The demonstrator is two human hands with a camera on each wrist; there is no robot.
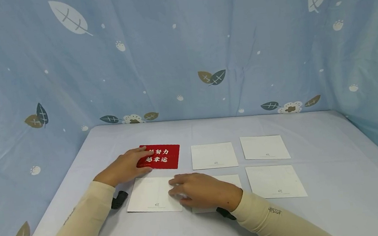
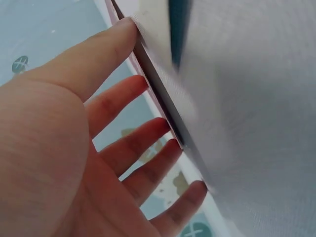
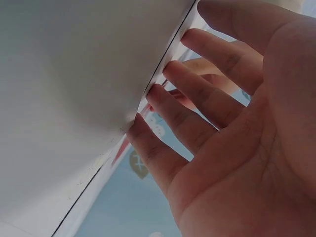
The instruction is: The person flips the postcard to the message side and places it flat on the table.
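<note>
A red card [image 1: 165,157] with white characters lies at the back left of the table. The left hand [image 1: 126,167] touches its left part, fingers spread out over it. In the left wrist view, that hand's fingertips [image 2: 160,124] meet the card's edge and the surface. The right hand [image 1: 205,190] reaches left across a white card [image 1: 230,181] in the front middle, partly hiding it. Its fingertips rest at the right edge of the front left white card [image 1: 145,195]. Seen from the right wrist, the fingers [image 3: 177,118] are extended and slightly spread.
Three more white cards lie flat: one at back middle [image 1: 213,155], one at back right [image 1: 265,148], one at front right [image 1: 276,181]. The pale table [image 1: 329,148] ends against a blue leaf-patterned curtain [image 1: 167,50] behind and at the sides.
</note>
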